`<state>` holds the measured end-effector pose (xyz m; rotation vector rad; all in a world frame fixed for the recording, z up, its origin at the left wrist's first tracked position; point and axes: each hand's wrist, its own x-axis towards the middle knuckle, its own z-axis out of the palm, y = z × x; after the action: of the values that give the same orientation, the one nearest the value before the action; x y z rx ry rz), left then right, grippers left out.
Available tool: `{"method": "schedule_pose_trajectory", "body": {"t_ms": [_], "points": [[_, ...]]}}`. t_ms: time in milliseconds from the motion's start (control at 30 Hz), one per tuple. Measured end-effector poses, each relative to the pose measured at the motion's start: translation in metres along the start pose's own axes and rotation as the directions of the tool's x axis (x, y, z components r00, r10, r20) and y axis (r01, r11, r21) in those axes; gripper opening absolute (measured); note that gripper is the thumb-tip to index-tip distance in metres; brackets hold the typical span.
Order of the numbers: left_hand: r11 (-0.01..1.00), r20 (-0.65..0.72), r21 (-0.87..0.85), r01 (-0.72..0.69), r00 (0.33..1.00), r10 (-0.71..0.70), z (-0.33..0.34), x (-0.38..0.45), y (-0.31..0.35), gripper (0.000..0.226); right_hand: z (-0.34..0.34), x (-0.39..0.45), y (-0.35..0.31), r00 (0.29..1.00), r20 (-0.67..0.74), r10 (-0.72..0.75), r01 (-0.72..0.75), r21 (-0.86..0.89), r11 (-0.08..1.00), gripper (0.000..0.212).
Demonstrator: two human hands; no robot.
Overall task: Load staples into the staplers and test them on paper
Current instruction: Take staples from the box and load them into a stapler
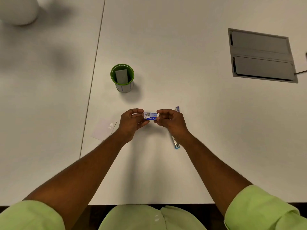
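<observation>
A small blue-and-white staple box is held above the white table between both hands. My left hand pinches its left end and my right hand pinches its right end. Under my right hand lies a blue stapler, opened out flat; its far tip shows beyond my fingers and the middle is hidden by the hand and wrist. A small white sheet of paper lies flat on the table to the left of my left wrist.
A green-rimmed cup with a grey flat item inside stands beyond the hands. A grey cable hatch is set in the table at the far right. A seam runs between two table tops. A blurred white object sits far left.
</observation>
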<state>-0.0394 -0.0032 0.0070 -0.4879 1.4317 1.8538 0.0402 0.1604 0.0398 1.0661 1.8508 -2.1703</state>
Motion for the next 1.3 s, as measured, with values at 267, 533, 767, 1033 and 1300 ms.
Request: {"method": "schedule_pose_trajectory", "body": {"t_ms": [267, 533, 767, 1033, 1300], "points": [[0.994, -0.003, -0.059, 0.088, 0.996, -0.088, 0.007, -0.007, -0.001, 0.023, 0.009, -0.005, 0.003, 0.999, -0.024, 0.027, -0.027, -0.021, 0.999, 0.023], [1.0, 0.074, 0.003, 0.027, 0.997, -0.027, -0.001, -0.009, -0.004, 0.016, 0.016, 0.0, 0.001, 0.998, -0.052, 0.048, -0.051, -0.059, 0.997, 0.019], [0.998, 0.053, -0.034, 0.048, 0.998, -0.046, -0.008, -0.007, -0.005, 0.012, 0.015, 0.0, 0.005, 0.996, -0.083, 0.013, -0.023, -0.129, 0.991, 0.027], [0.998, 0.006, -0.037, 0.045, 0.999, -0.045, -0.006, -0.009, -0.011, 0.016, 0.018, -0.008, 0.014, 0.89, -0.002, -0.456, 0.3, -0.75, 0.589, 0.017], [1.0, 0.023, 0.004, 0.02, 1.0, -0.02, -0.002, -0.012, -0.006, 0.017, 0.019, -0.011, 0.01, 0.857, 0.031, -0.514, 0.277, -0.869, 0.41, 0.011]]}}
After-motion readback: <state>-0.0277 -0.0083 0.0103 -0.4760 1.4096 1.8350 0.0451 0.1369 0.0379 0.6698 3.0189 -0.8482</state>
